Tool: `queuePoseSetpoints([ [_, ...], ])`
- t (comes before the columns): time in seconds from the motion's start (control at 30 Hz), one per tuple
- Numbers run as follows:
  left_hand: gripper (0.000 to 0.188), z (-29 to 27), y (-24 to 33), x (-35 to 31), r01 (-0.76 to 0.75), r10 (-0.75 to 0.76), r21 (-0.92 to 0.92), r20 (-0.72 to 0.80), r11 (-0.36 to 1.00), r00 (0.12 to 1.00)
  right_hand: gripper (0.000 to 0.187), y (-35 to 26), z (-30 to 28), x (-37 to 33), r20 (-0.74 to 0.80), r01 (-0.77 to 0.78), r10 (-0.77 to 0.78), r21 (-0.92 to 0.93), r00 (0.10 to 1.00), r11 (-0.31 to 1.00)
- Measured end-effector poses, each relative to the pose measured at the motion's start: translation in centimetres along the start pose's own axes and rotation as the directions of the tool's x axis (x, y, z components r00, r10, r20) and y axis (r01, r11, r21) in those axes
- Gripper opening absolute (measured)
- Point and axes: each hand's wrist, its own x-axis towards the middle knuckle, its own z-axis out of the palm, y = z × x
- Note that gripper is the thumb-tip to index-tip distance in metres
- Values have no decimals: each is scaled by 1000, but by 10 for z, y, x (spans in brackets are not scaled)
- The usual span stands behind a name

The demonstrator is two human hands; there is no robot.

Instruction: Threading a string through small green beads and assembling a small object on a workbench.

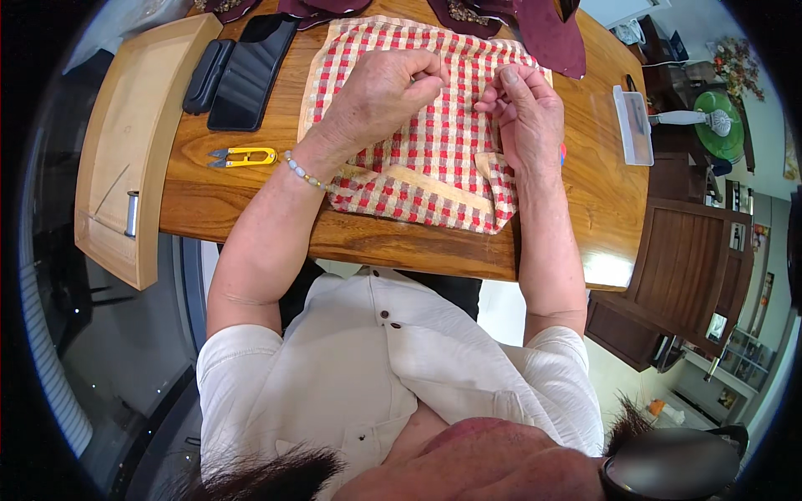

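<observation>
A red-and-cream checked cloth (447, 125) lies on the wooden table in front of me, its near edge folded over. Above its left part, my left hand (384, 90) is closed with thumb and forefinger brought together; a bead bracelet circles that wrist. Any thing in this pinch is too fine to make out. Over the cloth's right side, my right hand (530, 108) also pinches, fingertips curled toward the left hand. What it holds is too small to name. The two hands are apart. Yellow thread snips (242, 157) lie left of the cloth.
At the far left, a shallow wooden tray (150, 134) holds a thread spool (132, 214). Beside it are a black phone (253, 75) and a dark case (209, 77). Maroon fabric pieces (551, 37) lie along the back. A clear plastic box (633, 125) sits at the table's right edge.
</observation>
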Motion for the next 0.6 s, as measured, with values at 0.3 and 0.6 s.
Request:
queuePoseSetpoints([
  [0.3,16,0,0,-2,155,-155,-102,0,983,988,22,-45,-5,-2,-102,177,-245,-440,964,880],
  [0.6,15,-2,19,-9,436,-387,-713,245,550,889,18,-69,60,-111,113,8,91,-671,989,741],
])
